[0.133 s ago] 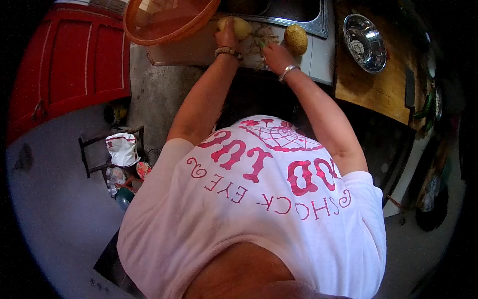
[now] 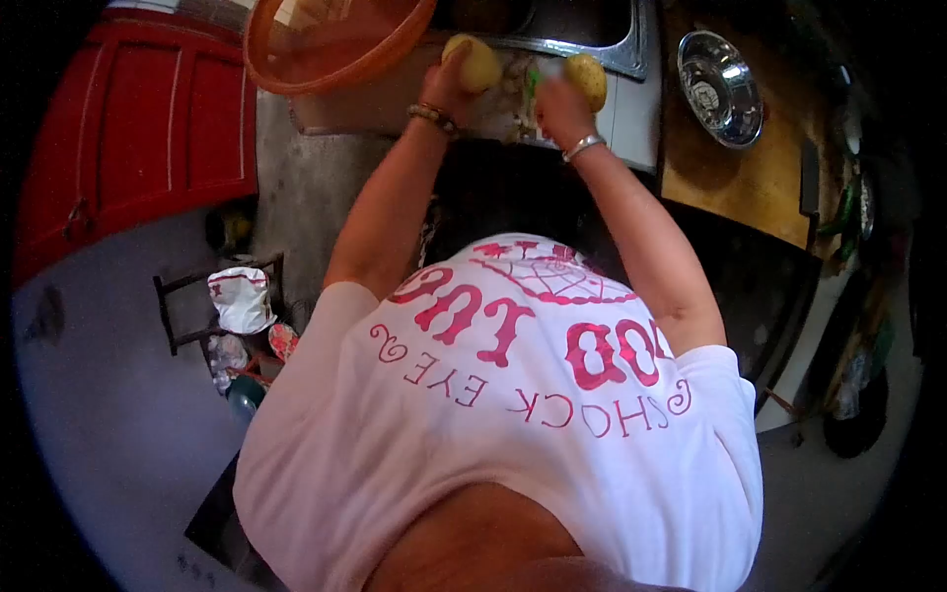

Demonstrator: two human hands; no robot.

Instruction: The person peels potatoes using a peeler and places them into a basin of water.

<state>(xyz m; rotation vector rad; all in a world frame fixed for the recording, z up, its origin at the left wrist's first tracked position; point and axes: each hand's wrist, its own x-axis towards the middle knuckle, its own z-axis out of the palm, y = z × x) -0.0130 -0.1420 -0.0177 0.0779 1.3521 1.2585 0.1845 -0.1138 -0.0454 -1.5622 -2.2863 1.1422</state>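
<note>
A pale yellow potato (image 2: pixel 479 65) is gripped in my left hand (image 2: pixel 449 87), above the counter in front of the sink. My right hand (image 2: pixel 564 111) is closed around a small tool with a green part (image 2: pixel 534 79), blurred by motion. Just beyond that hand, partly hidden by it, rests a second potato (image 2: pixel 589 81) with spotted skin. Peelings (image 2: pixel 517 87) lie on the counter between my two hands.
An orange-rimmed basin (image 2: pixel 340 87) stands at the left, beside the sink (image 2: pixel 631 49). On the wooden board (image 2: pixel 730 192) at the right sits a shiny metal bowl (image 2: pixel 735 123). A dark-handled object (image 2: pixel 810 178) lies near the board's right edge.
My left hand has turned and shifted slightly with its potato. My right hand has moved right and a little nearer to me, with the green tool now more upright, covering part of the second potato.
</note>
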